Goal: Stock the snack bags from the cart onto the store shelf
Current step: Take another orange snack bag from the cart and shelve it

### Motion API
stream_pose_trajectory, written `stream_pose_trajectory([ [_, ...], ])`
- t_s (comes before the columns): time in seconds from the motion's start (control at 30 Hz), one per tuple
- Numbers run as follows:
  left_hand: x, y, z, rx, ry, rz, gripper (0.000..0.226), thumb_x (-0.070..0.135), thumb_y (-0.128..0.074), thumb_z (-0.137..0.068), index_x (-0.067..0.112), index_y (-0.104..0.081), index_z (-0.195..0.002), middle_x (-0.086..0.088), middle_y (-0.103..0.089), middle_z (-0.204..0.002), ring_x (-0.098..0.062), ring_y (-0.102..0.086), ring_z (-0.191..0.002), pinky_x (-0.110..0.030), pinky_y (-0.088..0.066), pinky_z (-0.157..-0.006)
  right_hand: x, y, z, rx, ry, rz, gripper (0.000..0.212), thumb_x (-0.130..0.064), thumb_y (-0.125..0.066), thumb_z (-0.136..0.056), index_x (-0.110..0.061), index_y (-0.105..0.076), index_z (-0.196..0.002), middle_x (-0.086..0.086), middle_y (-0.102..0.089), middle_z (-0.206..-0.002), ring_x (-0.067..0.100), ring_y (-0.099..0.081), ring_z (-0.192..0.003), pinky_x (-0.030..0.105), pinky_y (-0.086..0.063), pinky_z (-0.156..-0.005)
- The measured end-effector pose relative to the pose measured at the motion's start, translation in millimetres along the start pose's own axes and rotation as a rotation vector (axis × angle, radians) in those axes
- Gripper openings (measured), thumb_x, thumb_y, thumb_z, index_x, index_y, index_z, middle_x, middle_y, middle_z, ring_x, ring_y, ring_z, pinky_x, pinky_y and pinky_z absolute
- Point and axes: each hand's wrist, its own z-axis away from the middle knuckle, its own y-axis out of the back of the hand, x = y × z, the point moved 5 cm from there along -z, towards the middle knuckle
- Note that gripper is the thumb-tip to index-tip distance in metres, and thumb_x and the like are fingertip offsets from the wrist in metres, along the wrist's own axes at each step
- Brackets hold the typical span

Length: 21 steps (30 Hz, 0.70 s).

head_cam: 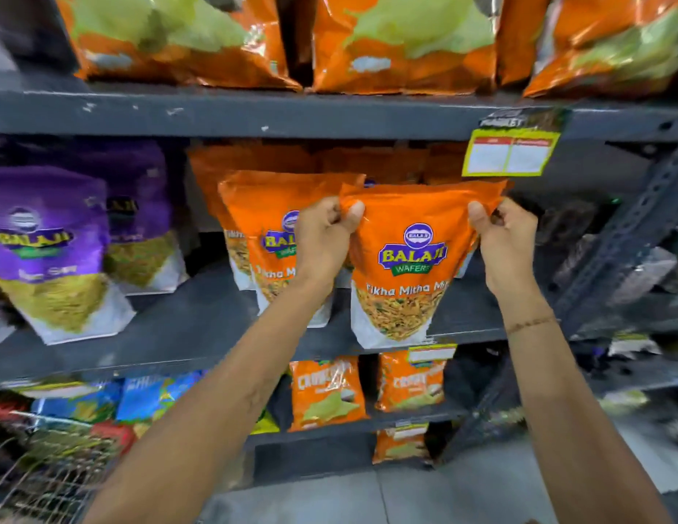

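Nearest me, at the lower left, sits the wire-mesh metal cart, its contents blurred. Reaching out from there, my left hand is closed in a pinch on the top left corner of the glossy orange foil snack bag with the blue-and-yellow logo, and my right hand is closed on its top right corner, so the bag hangs between them, long axis upright, face toward me. Both hands sit about equally near it. Its white base hangs at the front lip of the dark grey metal shelf; I cannot tell whether it touches. As I judge it, the move ahead is straight away from me, pushing the bag back beside the matching orange bag standing just left and farther in. Purple foil bags stand far left.
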Motion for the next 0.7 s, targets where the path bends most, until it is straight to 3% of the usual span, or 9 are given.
stream_pose_trajectory([
  [0.1, -2, -27, -8, 0.032, -0.009, -0.051, 0.019, 0.022, -0.060, -0.088, 0.015, -0.056, -0.071, -0.002, -0.065, -0.078, -0.016, -0.059, -0.076, -0.036, -0.051, -0.069, 16, 12, -23, 0.008, -0.034, -0.048, 0.062, -0.053, -0.067, -0.071, 0.007, -0.051, -0.080, 0.010, -0.052, -0.077, 0.019, -0.046, -0.074, 0.038, -0.041, -0.069],
  [0.2, -8, -45, -17, 0.055, -0.022, -0.092, 0.012, 0.022, -0.061, -0.087, 0.010, -0.066, -0.087, -0.012, -0.071, -0.094, -0.017, -0.064, -0.085, -0.031, -0.052, -0.074, 28, 15, -37, 0.018, -0.098, -0.058, 0.014, -0.023, -0.063, -0.085, -0.014, -0.061, -0.074, -0.004, -0.062, -0.076, 0.001, -0.058, -0.066, 0.028, -0.050, -0.068],
  [0.23, -11, -49, -18, 0.062, -0.009, -0.100, 0.016, 0.021, -0.061, -0.087, 0.009, -0.068, -0.095, -0.011, -0.072, -0.103, -0.016, -0.066, -0.089, -0.025, -0.054, -0.076, 33, 15, -41, 0.010, -0.105, -0.056, 0.011, -0.019, -0.060, -0.087, -0.022, -0.061, -0.077, -0.006, -0.063, -0.080, -0.004, -0.060, -0.065, 0.024, -0.052, -0.068],
  [0.3, -18, -54, -21, 0.094, 0.007, -0.121, 0.016, 0.021, -0.061, -0.087, 0.009, -0.068, -0.096, -0.008, -0.072, -0.105, -0.012, -0.066, -0.088, -0.015, -0.053, -0.072, 42, 15, -46, -0.002, -0.114, -0.055, 0.009, -0.019, -0.058, -0.088, -0.026, -0.060, -0.082, -0.008, -0.065, -0.085, -0.001, -0.062, -0.072, 0.026, -0.054, -0.072],
  [0.37, -20, -55, -23, 0.125, -0.014, -0.158, 0.011, 0.022, -0.061, -0.087, 0.013, -0.067, -0.087, -0.005, -0.072, -0.099, -0.010, -0.064, -0.083, -0.016, -0.051, -0.070, 48, 14, -48, -0.015, -0.123, -0.072, 0.003, -0.022, -0.057, -0.089, -0.024, -0.059, -0.088, -0.009, -0.065, -0.089, 0.005, -0.063, -0.081, 0.030, -0.055, -0.078],
  [0.47, -21, -57, -25, 0.145, -0.046, -0.204, 0.012, 0.026, -0.060, -0.088, 0.015, -0.065, -0.084, 0.001, -0.069, -0.091, -0.003, -0.060, -0.076, -0.014, -0.051, -0.067, 53, 12, -51, -0.017, -0.126, -0.094, 0.009, -0.026, -0.057, -0.089, -0.022, -0.059, -0.096, -0.008, -0.065, -0.096, 0.007, -0.064, -0.088, 0.027, -0.055, -0.078],
  [0.53, -21, -59, -23, 0.132, -0.056, -0.215, 0.024, 0.029, -0.059, -0.088, 0.011, -0.067, -0.101, 0.002, -0.069, -0.102, -0.004, -0.061, -0.085, -0.006, -0.050, -0.069, 54, 13, -51, -0.019, -0.129, -0.098, 0.016, -0.028, -0.057, -0.089, -0.020, -0.058, -0.102, -0.008, -0.064, -0.100, 0.005, -0.063, -0.090, 0.020, -0.055, -0.075],
  [0.6, -25, -60, -19, 0.087, -0.039, -0.230, 0.032, 0.030, -0.056, -0.090, 0.010, -0.063, -0.113, -0.004, -0.068, -0.117, -0.005, -0.059, -0.098, -0.008, -0.050, -0.078, 56, 12, -48, 0.009, -0.130, -0.104, 0.023, -0.029, -0.057, -0.089, -0.017, -0.056, -0.108, -0.005, -0.063, -0.103, 0.003, -0.063, -0.090, 0.016, -0.054, -0.073],
  [0.7, -36, -55, -5, 0.020, -0.023, -0.282, 0.041, 0.030, -0.055, -0.091, 0.011, -0.054, -0.127, -0.007, -0.062, -0.128, -0.009, -0.056, -0.113, -0.002, -0.044, -0.081, 56, 16, -27, 0.197, -0.073, -0.057, 0.033, -0.031, -0.054, -0.090, -0.011, -0.047, -0.115, -0.002, -0.057, -0.108, -0.001, -0.056, -0.092, 0.011, -0.047, -0.075],
])
